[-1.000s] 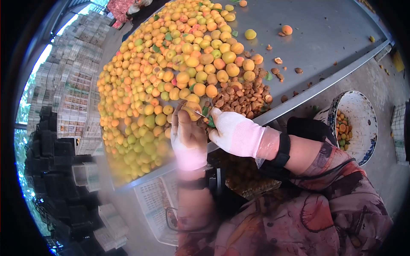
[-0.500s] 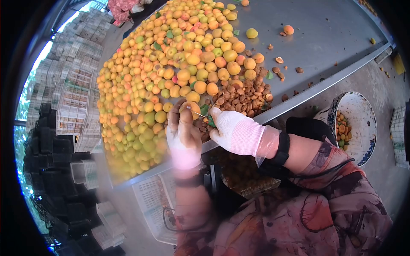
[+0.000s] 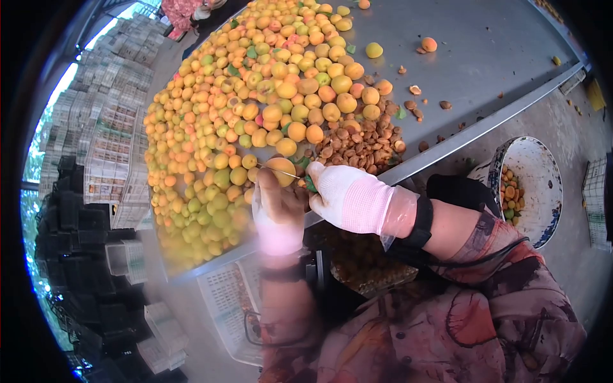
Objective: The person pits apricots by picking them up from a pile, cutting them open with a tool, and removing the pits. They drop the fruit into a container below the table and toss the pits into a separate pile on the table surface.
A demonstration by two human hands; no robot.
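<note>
An orange apricot [image 3: 281,167] sits in the fingers of my left hand [image 3: 278,214], which wears a glove with a white palm and pink cuff. My right hand [image 3: 348,195], gloved the same way, is closed around the handle end of a thin metal pick [image 3: 278,170]. Its narrow shaft crosses the apricot, and the tip shows beyond the fruit's left side. Most of the handle is hidden in my fist. Just beyond my right hand lies a heap of brown apricot pits [image 3: 357,145]. Whole apricots [image 3: 236,102] spread over the metal table [image 3: 440,76] beyond my left hand.
A raised metal rim [image 3: 460,137] edges the table. At the right stands a speckled white bucket [image 3: 539,191] with apricot pieces inside. A white plastic crate [image 3: 223,300] is below the table. Stacked crates [image 3: 115,153] fill the left side. Another person's gloved hand [image 3: 202,11] shows at the top.
The apricot has turned in my left hand, whose fingers now sit lower around it. The pick's shaft now reaches across the fruit to its left side. My right hand has shifted slightly left.
</note>
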